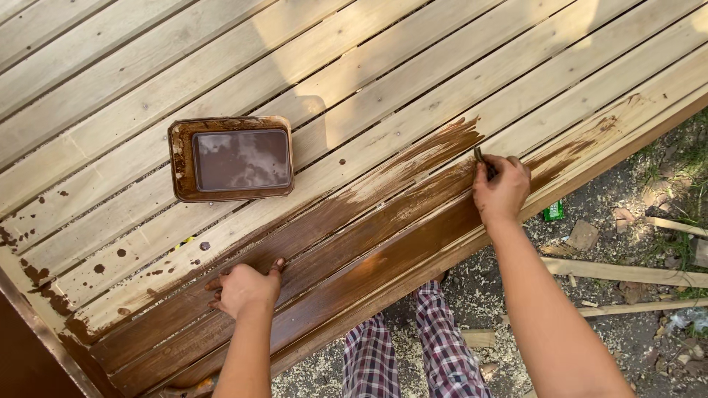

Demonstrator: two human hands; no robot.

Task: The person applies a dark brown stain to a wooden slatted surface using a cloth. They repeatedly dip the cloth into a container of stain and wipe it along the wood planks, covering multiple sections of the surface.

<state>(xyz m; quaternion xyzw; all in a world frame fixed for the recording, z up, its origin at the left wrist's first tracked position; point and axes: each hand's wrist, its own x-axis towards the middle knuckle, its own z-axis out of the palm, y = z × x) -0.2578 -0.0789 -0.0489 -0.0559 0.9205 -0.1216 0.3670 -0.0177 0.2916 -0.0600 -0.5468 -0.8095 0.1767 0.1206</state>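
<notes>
Your right hand (pixel 501 190) fingers are gripping a small dark brush (pixel 479 156) just right of the stain tray (pixel 231 158); left hand (pixel 245 287) fingers are lying spread, pressing glossy brown-stained planks (pixel 346 250) below it.

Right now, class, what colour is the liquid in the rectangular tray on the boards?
Dark brown, in the head view: the tray holds glossy liquid.

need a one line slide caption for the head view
Right hand brushes brown stain along pale wooden boards while the left hand rests flat on a stained board, beside a stain tray.
</notes>
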